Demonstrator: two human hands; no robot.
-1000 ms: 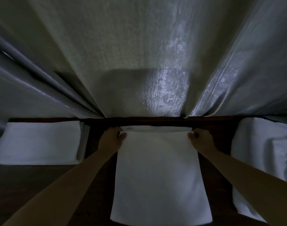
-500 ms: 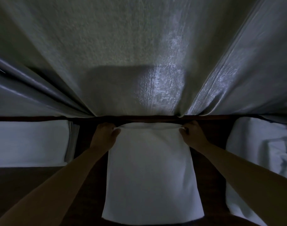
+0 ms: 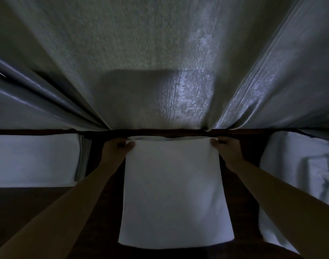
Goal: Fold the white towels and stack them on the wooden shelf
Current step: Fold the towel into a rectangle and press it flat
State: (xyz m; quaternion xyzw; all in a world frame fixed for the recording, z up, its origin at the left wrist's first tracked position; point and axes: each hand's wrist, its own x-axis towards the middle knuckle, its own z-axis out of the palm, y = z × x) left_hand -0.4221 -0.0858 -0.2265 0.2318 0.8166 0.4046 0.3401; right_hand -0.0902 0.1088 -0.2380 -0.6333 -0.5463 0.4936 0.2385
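Note:
A white towel lies folded lengthwise on the dark wooden shelf, running from the near edge to the back. My left hand pinches its far left corner and my right hand pinches its far right corner. Both corners sit close to the shelf's back edge, over a lower layer of the same towel. A stack of folded white towels rests at the left.
A rumpled pile of white towels lies at the right of the shelf. Grey curtains and a rough pale wall rise directly behind the shelf's back edge.
Both hands have carried the towel's corners farther back toward the shelf's rear edge, and the folded layer now nearly covers the layer beneath.

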